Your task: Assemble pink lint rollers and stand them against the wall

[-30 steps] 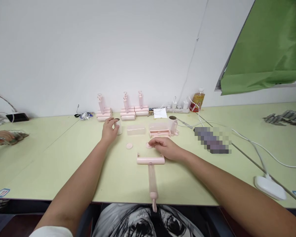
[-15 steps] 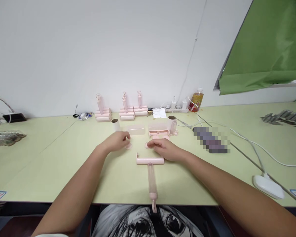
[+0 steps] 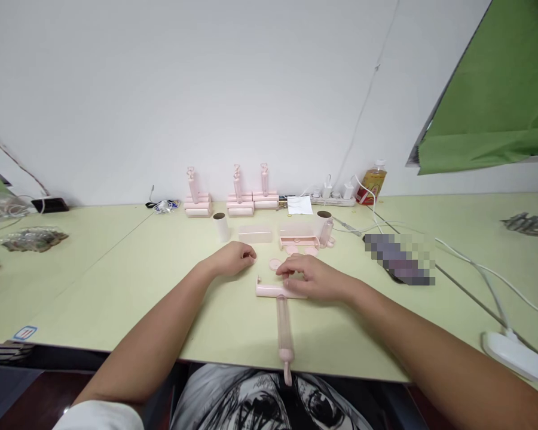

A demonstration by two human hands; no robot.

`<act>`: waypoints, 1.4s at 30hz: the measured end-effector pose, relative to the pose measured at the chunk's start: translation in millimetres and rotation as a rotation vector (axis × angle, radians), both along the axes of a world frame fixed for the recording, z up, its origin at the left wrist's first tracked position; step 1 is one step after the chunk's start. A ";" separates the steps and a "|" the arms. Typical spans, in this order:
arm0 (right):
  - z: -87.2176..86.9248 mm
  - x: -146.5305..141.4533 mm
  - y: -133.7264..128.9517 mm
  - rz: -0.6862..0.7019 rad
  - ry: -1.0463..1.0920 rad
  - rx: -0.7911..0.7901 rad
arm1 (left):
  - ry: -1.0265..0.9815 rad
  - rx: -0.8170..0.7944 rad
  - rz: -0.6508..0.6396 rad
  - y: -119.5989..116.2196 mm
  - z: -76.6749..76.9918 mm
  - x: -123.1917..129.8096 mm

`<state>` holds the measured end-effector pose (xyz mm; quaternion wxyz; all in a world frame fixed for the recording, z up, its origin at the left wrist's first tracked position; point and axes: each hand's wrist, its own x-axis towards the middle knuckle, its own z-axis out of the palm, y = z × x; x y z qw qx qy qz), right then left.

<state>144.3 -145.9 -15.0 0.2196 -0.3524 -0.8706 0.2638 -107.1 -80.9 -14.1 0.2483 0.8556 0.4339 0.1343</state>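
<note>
Pink disc [image 3: 275, 264], between hands [image 3: 314, 276], near right fingertips [image 3: 281, 270]

A numbered label [image 3: 25, 332] marks a long table [image 3: 112, 286] in what appears to be an assembly workshop. Matching pink rollers [image 3: 241, 211] line the white wall [image 3: 269, 83].

Desk [image 3: 94, 298] pale yel-grn; wall [image 3: 206, 89] wht. Roller frame [image 3: 269, 291] lt pink; handle [image 3: 284, 325] see-thru, pink tint, solid pink end. Discs [image 3: 275, 264] & tray [image 3: 314, 242] also lt pink. Rolls [image 3: 222, 229]: wht outside, brn inside. Far stands [image 3: 198, 209] pink/wht. Far right: sheet [image 3: 488, 107] solid grn; bottle [image 3: 372, 181] amber w/ red & yel. Near: garment [image 3: 269, 403] blk-&-wht print; near left: sleeve [image 3: 101, 416] plain wht, sticker [image 3: 26, 332] wht w/ blue border, red marks.
</note>
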 end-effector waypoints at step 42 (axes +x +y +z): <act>-0.2 -20.6 -10.6 -0.001 0.729 -0.723 | -0.281 0.036 -0.391 -52.5 26.5 30.7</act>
